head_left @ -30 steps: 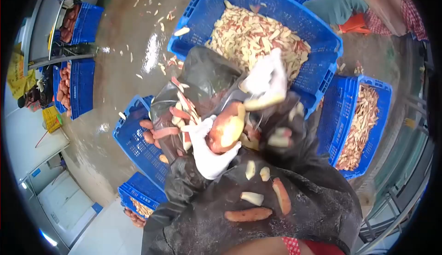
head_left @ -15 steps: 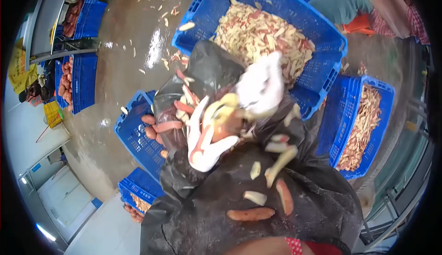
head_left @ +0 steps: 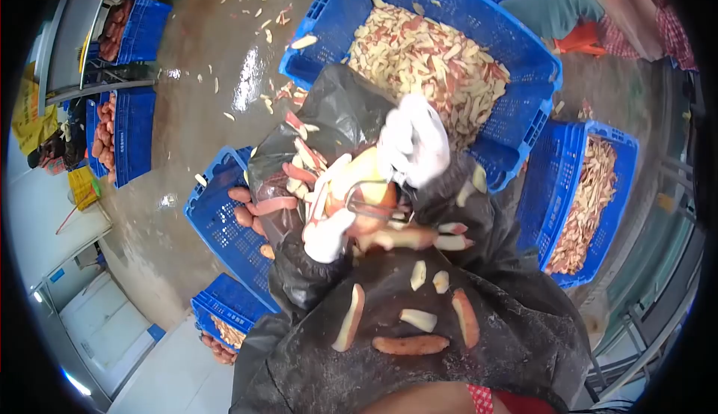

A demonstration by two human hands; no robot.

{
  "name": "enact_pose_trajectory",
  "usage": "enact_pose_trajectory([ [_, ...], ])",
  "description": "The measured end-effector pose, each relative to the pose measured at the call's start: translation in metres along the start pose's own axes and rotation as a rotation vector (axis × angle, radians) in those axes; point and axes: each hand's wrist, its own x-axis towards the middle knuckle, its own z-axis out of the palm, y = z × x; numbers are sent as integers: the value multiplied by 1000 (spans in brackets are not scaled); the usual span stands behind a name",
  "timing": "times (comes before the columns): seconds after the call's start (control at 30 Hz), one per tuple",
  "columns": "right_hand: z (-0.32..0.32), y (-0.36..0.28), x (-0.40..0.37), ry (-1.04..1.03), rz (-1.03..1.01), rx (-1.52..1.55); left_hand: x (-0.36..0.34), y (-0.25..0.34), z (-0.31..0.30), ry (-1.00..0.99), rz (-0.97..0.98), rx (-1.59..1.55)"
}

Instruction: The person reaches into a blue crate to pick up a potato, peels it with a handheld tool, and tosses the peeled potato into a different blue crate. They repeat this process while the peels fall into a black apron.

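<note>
Head view: half-open white-gloved left hand risks a nick if its part-peeled potato rolls against curled right hand gripping metal peeler.

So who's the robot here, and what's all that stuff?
There's no robot! A person is working, and every picture comes from one camera on their head, looking down. Their left hand, covered in white, holds a half-peeled vegetable, maybe a potato. Their right hand is blurry but seems to grip a loop-shaped peeler against it. Peel pieces lie on the black covering over their lap. The big blue crate ahead holds a heap of peelings.
</note>
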Motion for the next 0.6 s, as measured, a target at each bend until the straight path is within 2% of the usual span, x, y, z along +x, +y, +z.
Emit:
enact_pose_trajectory([
  [0.03,-3,6,5,166,-127,-287,-2,-3,-1,26,-34,-118],
  [0.07,-19,-10,27,389,-254,-263,1,3,2,-69,-15,-113],
  [0.1,-60,-41,40,286,-169,-192,2,2,2,-49,-44,-172],
  [0.17,-40,-37,29,-30,-327,-249,8,3,1,-9,-108,-288],
  [0.2,-1,-19,10,-88,6,249,9,2,1,14,-153,-351],
  [0.23,16,8,-8,-86,162,299,4,-1,1,43,-211,-414],
  [0.3,-14,-2,17,185,34,-37,-4,-3,1,88,-309,-534],
  [0.33,-36,-17,37,331,-247,-254,-4,3,2,29,-366,-615],
  [0.37,-24,-38,33,467,-147,-236,-5,10,2,-28,-426,-692],
  [0.43,-23,-34,22,78,-224,85,7,-6,-13,-7,-426,-656],
  [0.47,7,-15,6,-125,-89,94,0,-7,-13,-64,-387,-637],
  [0.5,20,6,-7,-45,-48,106,-7,-7,-13,-119,-346,-618],
  [0.57,5,19,-4,20,85,20,-8,-1,7,-24,113,-36],
  [0.6,0,25,-1,139,46,-112,-8,-5,16,93,298,244],
])
